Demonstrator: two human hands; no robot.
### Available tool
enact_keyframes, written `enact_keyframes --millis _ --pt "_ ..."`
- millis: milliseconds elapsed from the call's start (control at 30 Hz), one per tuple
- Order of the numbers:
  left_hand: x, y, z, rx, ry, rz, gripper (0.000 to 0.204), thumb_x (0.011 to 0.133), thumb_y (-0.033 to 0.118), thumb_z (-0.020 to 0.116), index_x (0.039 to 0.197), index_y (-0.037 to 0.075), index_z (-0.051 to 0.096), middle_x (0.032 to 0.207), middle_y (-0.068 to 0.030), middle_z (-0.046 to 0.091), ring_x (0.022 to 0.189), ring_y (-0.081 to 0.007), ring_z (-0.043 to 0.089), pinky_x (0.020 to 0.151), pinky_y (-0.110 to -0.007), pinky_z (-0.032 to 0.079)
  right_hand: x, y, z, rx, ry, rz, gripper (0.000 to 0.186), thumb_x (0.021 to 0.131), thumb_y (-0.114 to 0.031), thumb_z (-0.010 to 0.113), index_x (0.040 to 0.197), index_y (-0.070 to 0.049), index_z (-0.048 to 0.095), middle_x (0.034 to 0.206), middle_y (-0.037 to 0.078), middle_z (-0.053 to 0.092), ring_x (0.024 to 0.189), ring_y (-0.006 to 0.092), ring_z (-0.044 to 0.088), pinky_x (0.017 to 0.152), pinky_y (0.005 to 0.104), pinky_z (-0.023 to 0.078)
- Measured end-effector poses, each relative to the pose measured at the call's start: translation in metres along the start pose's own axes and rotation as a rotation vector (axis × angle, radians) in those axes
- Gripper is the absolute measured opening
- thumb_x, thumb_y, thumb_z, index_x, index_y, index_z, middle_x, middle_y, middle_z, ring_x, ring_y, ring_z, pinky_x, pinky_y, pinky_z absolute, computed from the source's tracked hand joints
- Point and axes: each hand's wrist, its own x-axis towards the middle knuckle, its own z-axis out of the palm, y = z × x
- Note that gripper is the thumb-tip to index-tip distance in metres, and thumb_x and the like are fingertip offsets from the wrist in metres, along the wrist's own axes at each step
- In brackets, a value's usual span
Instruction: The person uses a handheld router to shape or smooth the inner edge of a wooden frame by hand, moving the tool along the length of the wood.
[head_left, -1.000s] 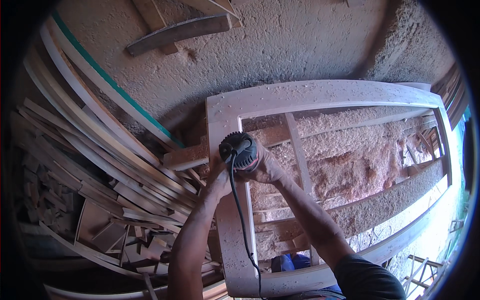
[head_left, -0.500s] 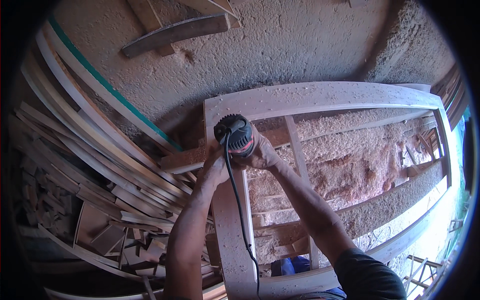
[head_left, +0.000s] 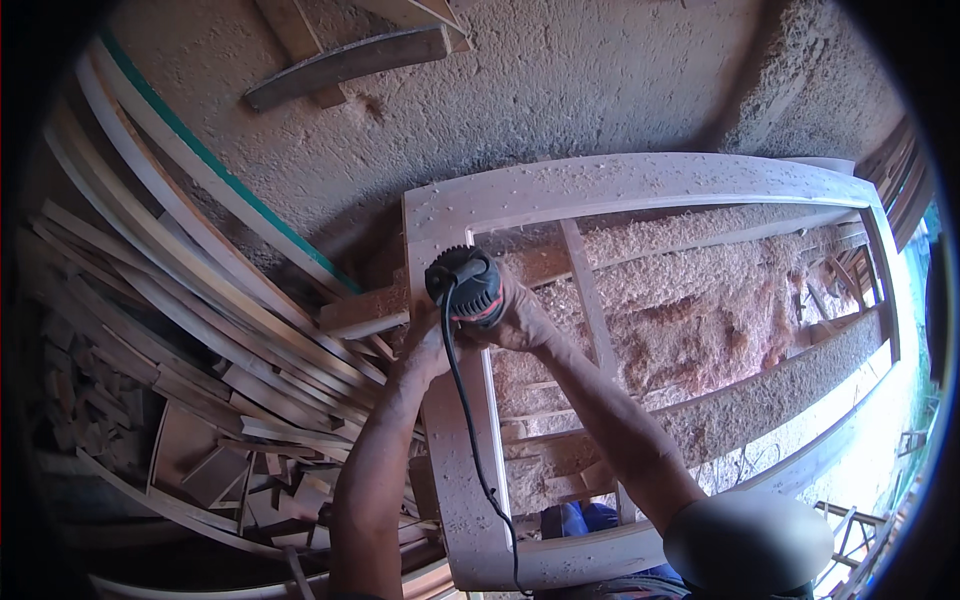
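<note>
A black corded router (head_left: 468,288) with a red band stands on the left rail of a large pale wooden frame (head_left: 620,184), at the rail's inner edge. My left hand (head_left: 426,342) is closed around its left side and my right hand (head_left: 522,315) grips its right side. Most of my fingers are behind the router body, and its base and bit are hidden too. From its top the black cord (head_left: 476,435) runs down over the rail toward me. A moulded edge lines the inside of the frame, and wood chips lie scattered over its face.
Long wooden strips (head_left: 215,290) are stacked at the left, beside offcuts (head_left: 205,475). Wood shavings (head_left: 690,325) heap up beneath the frame, around a crossbar (head_left: 588,290). A rough wall (head_left: 560,90) rises behind. Blue cloth (head_left: 580,518) shows through the frame's near opening.
The router and both my hands have shifted slightly nearer to me along the left rail. The whole view has also moved a little. My grip stays the same.
</note>
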Motion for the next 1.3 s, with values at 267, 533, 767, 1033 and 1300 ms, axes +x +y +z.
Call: enact_keyframes --millis 267,533,767,1033,1300 --pt "-0.065 0.000 0.037 -0.537 0.127 -0.186 0.053 0.107 0.042 0.056 0.153 0.016 0.049 0.152 -0.0065 0.053 0.137 -0.0236 0.056 0.115 -0.049 0.051 -0.050 -0.052 0.010 -0.079 -0.016 0.135 0.075 0.067 -0.027 0.095 0.129 -0.007 0.059 0.117 0.014 0.064 0.110 0.0311 0.068 0.097 0.0409 0.055" --pt "-0.090 -0.091 0.008 0.532 0.173 0.243 0.089 0.068 0.026 0.094 0.148 0.016 0.056 0.143 -0.0176 0.058 0.133 -0.0392 0.051 0.118 -0.051 0.037 -0.067 -0.107 0.012 -0.144 -0.133 0.184 0.072 0.063 -0.025 0.097 0.126 -0.007 0.066 0.117 0.012 0.072 0.104 0.0289 0.072 0.094 0.0392 0.057" --pt "-0.099 -0.096 -0.001 -0.131 0.254 -0.021 0.074 0.076 0.022 0.088 0.143 0.016 0.057 0.139 -0.0129 0.059 0.131 -0.0304 0.054 0.114 -0.045 0.044 -0.064 -0.101 0.025 -0.122 -0.152 0.226 0.078 0.060 -0.030 0.100 0.127 -0.009 0.067 0.118 0.012 0.070 0.108 0.0299 0.071 0.096 0.0407 0.056" --pt "-0.088 -0.035 0.043 -0.500 0.319 -0.113 0.047 0.094 0.026 0.077 0.135 0.018 0.056 0.124 -0.0080 0.064 0.108 -0.0221 0.069 0.086 -0.034 0.062 -0.055 -0.083 0.016 0.004 -0.190 0.205 0.075 0.060 -0.023 0.098 0.127 -0.009 0.068 0.120 0.013 0.071 0.108 0.0311 0.069 0.098 0.0406 0.055" --pt "-0.068 -0.031 0.029 0.784 0.067 0.134 0.078 0.091 0.028 0.082 0.157 0.011 0.043 0.157 -0.0078 0.051 0.145 -0.0226 0.048 0.127 -0.041 0.034 -0.057 -0.044 0.012 -0.057 -0.077 0.183 0.088 0.064 -0.026 0.098 0.138 -0.006 0.056 0.128 0.013 0.065 0.120 0.0252 0.065 0.104 0.0394 0.052"
